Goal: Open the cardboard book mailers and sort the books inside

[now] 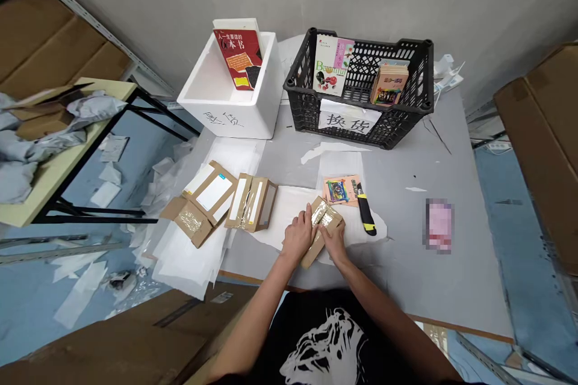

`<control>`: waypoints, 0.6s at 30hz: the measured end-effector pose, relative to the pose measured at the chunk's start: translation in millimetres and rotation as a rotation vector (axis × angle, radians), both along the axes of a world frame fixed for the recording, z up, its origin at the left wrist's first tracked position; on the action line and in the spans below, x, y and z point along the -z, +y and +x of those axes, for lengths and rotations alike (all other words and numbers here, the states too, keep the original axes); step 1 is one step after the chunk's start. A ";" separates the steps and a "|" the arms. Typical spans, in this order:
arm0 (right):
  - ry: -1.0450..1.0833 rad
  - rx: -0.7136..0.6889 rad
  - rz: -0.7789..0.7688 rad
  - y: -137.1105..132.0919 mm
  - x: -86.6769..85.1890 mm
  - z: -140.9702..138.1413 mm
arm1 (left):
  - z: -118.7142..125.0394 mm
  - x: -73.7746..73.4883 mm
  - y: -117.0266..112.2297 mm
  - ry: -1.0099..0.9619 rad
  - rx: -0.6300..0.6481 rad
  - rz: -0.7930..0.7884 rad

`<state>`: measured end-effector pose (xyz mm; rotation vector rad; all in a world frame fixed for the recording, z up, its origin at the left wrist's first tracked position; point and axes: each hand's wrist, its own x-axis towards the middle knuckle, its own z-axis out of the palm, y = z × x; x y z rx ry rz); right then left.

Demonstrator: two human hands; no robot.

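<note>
My left hand (298, 234) and my right hand (333, 240) both hold a taped cardboard mailer (326, 224), which rests tilted on white paper (284, 216) on the grey table (406, 271). Clear tape shines across its top. Just beyond my right hand lie a small picture book (342, 190) and a black-and-yellow utility knife (366, 210). Two opened cardboard mailers (203, 200) (250, 204) with clear tape and white inserts sit to the left of my hands.
At the back stand a white foam box (230, 93) holding a red book (238, 59) and a black plastic crate (311, 111) holding books, labelled 换货. A blurred pink item (439, 225) lies on the right. Paper scraps cover the floor; a side table (58, 180) holds grey bags.
</note>
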<state>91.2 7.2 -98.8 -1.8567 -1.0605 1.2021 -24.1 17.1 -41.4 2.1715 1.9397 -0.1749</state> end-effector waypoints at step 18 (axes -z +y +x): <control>0.143 -0.165 0.011 7.3 14.6 31.9 | -37.2 -30.4 19.6 -0.323 0.024 -0.309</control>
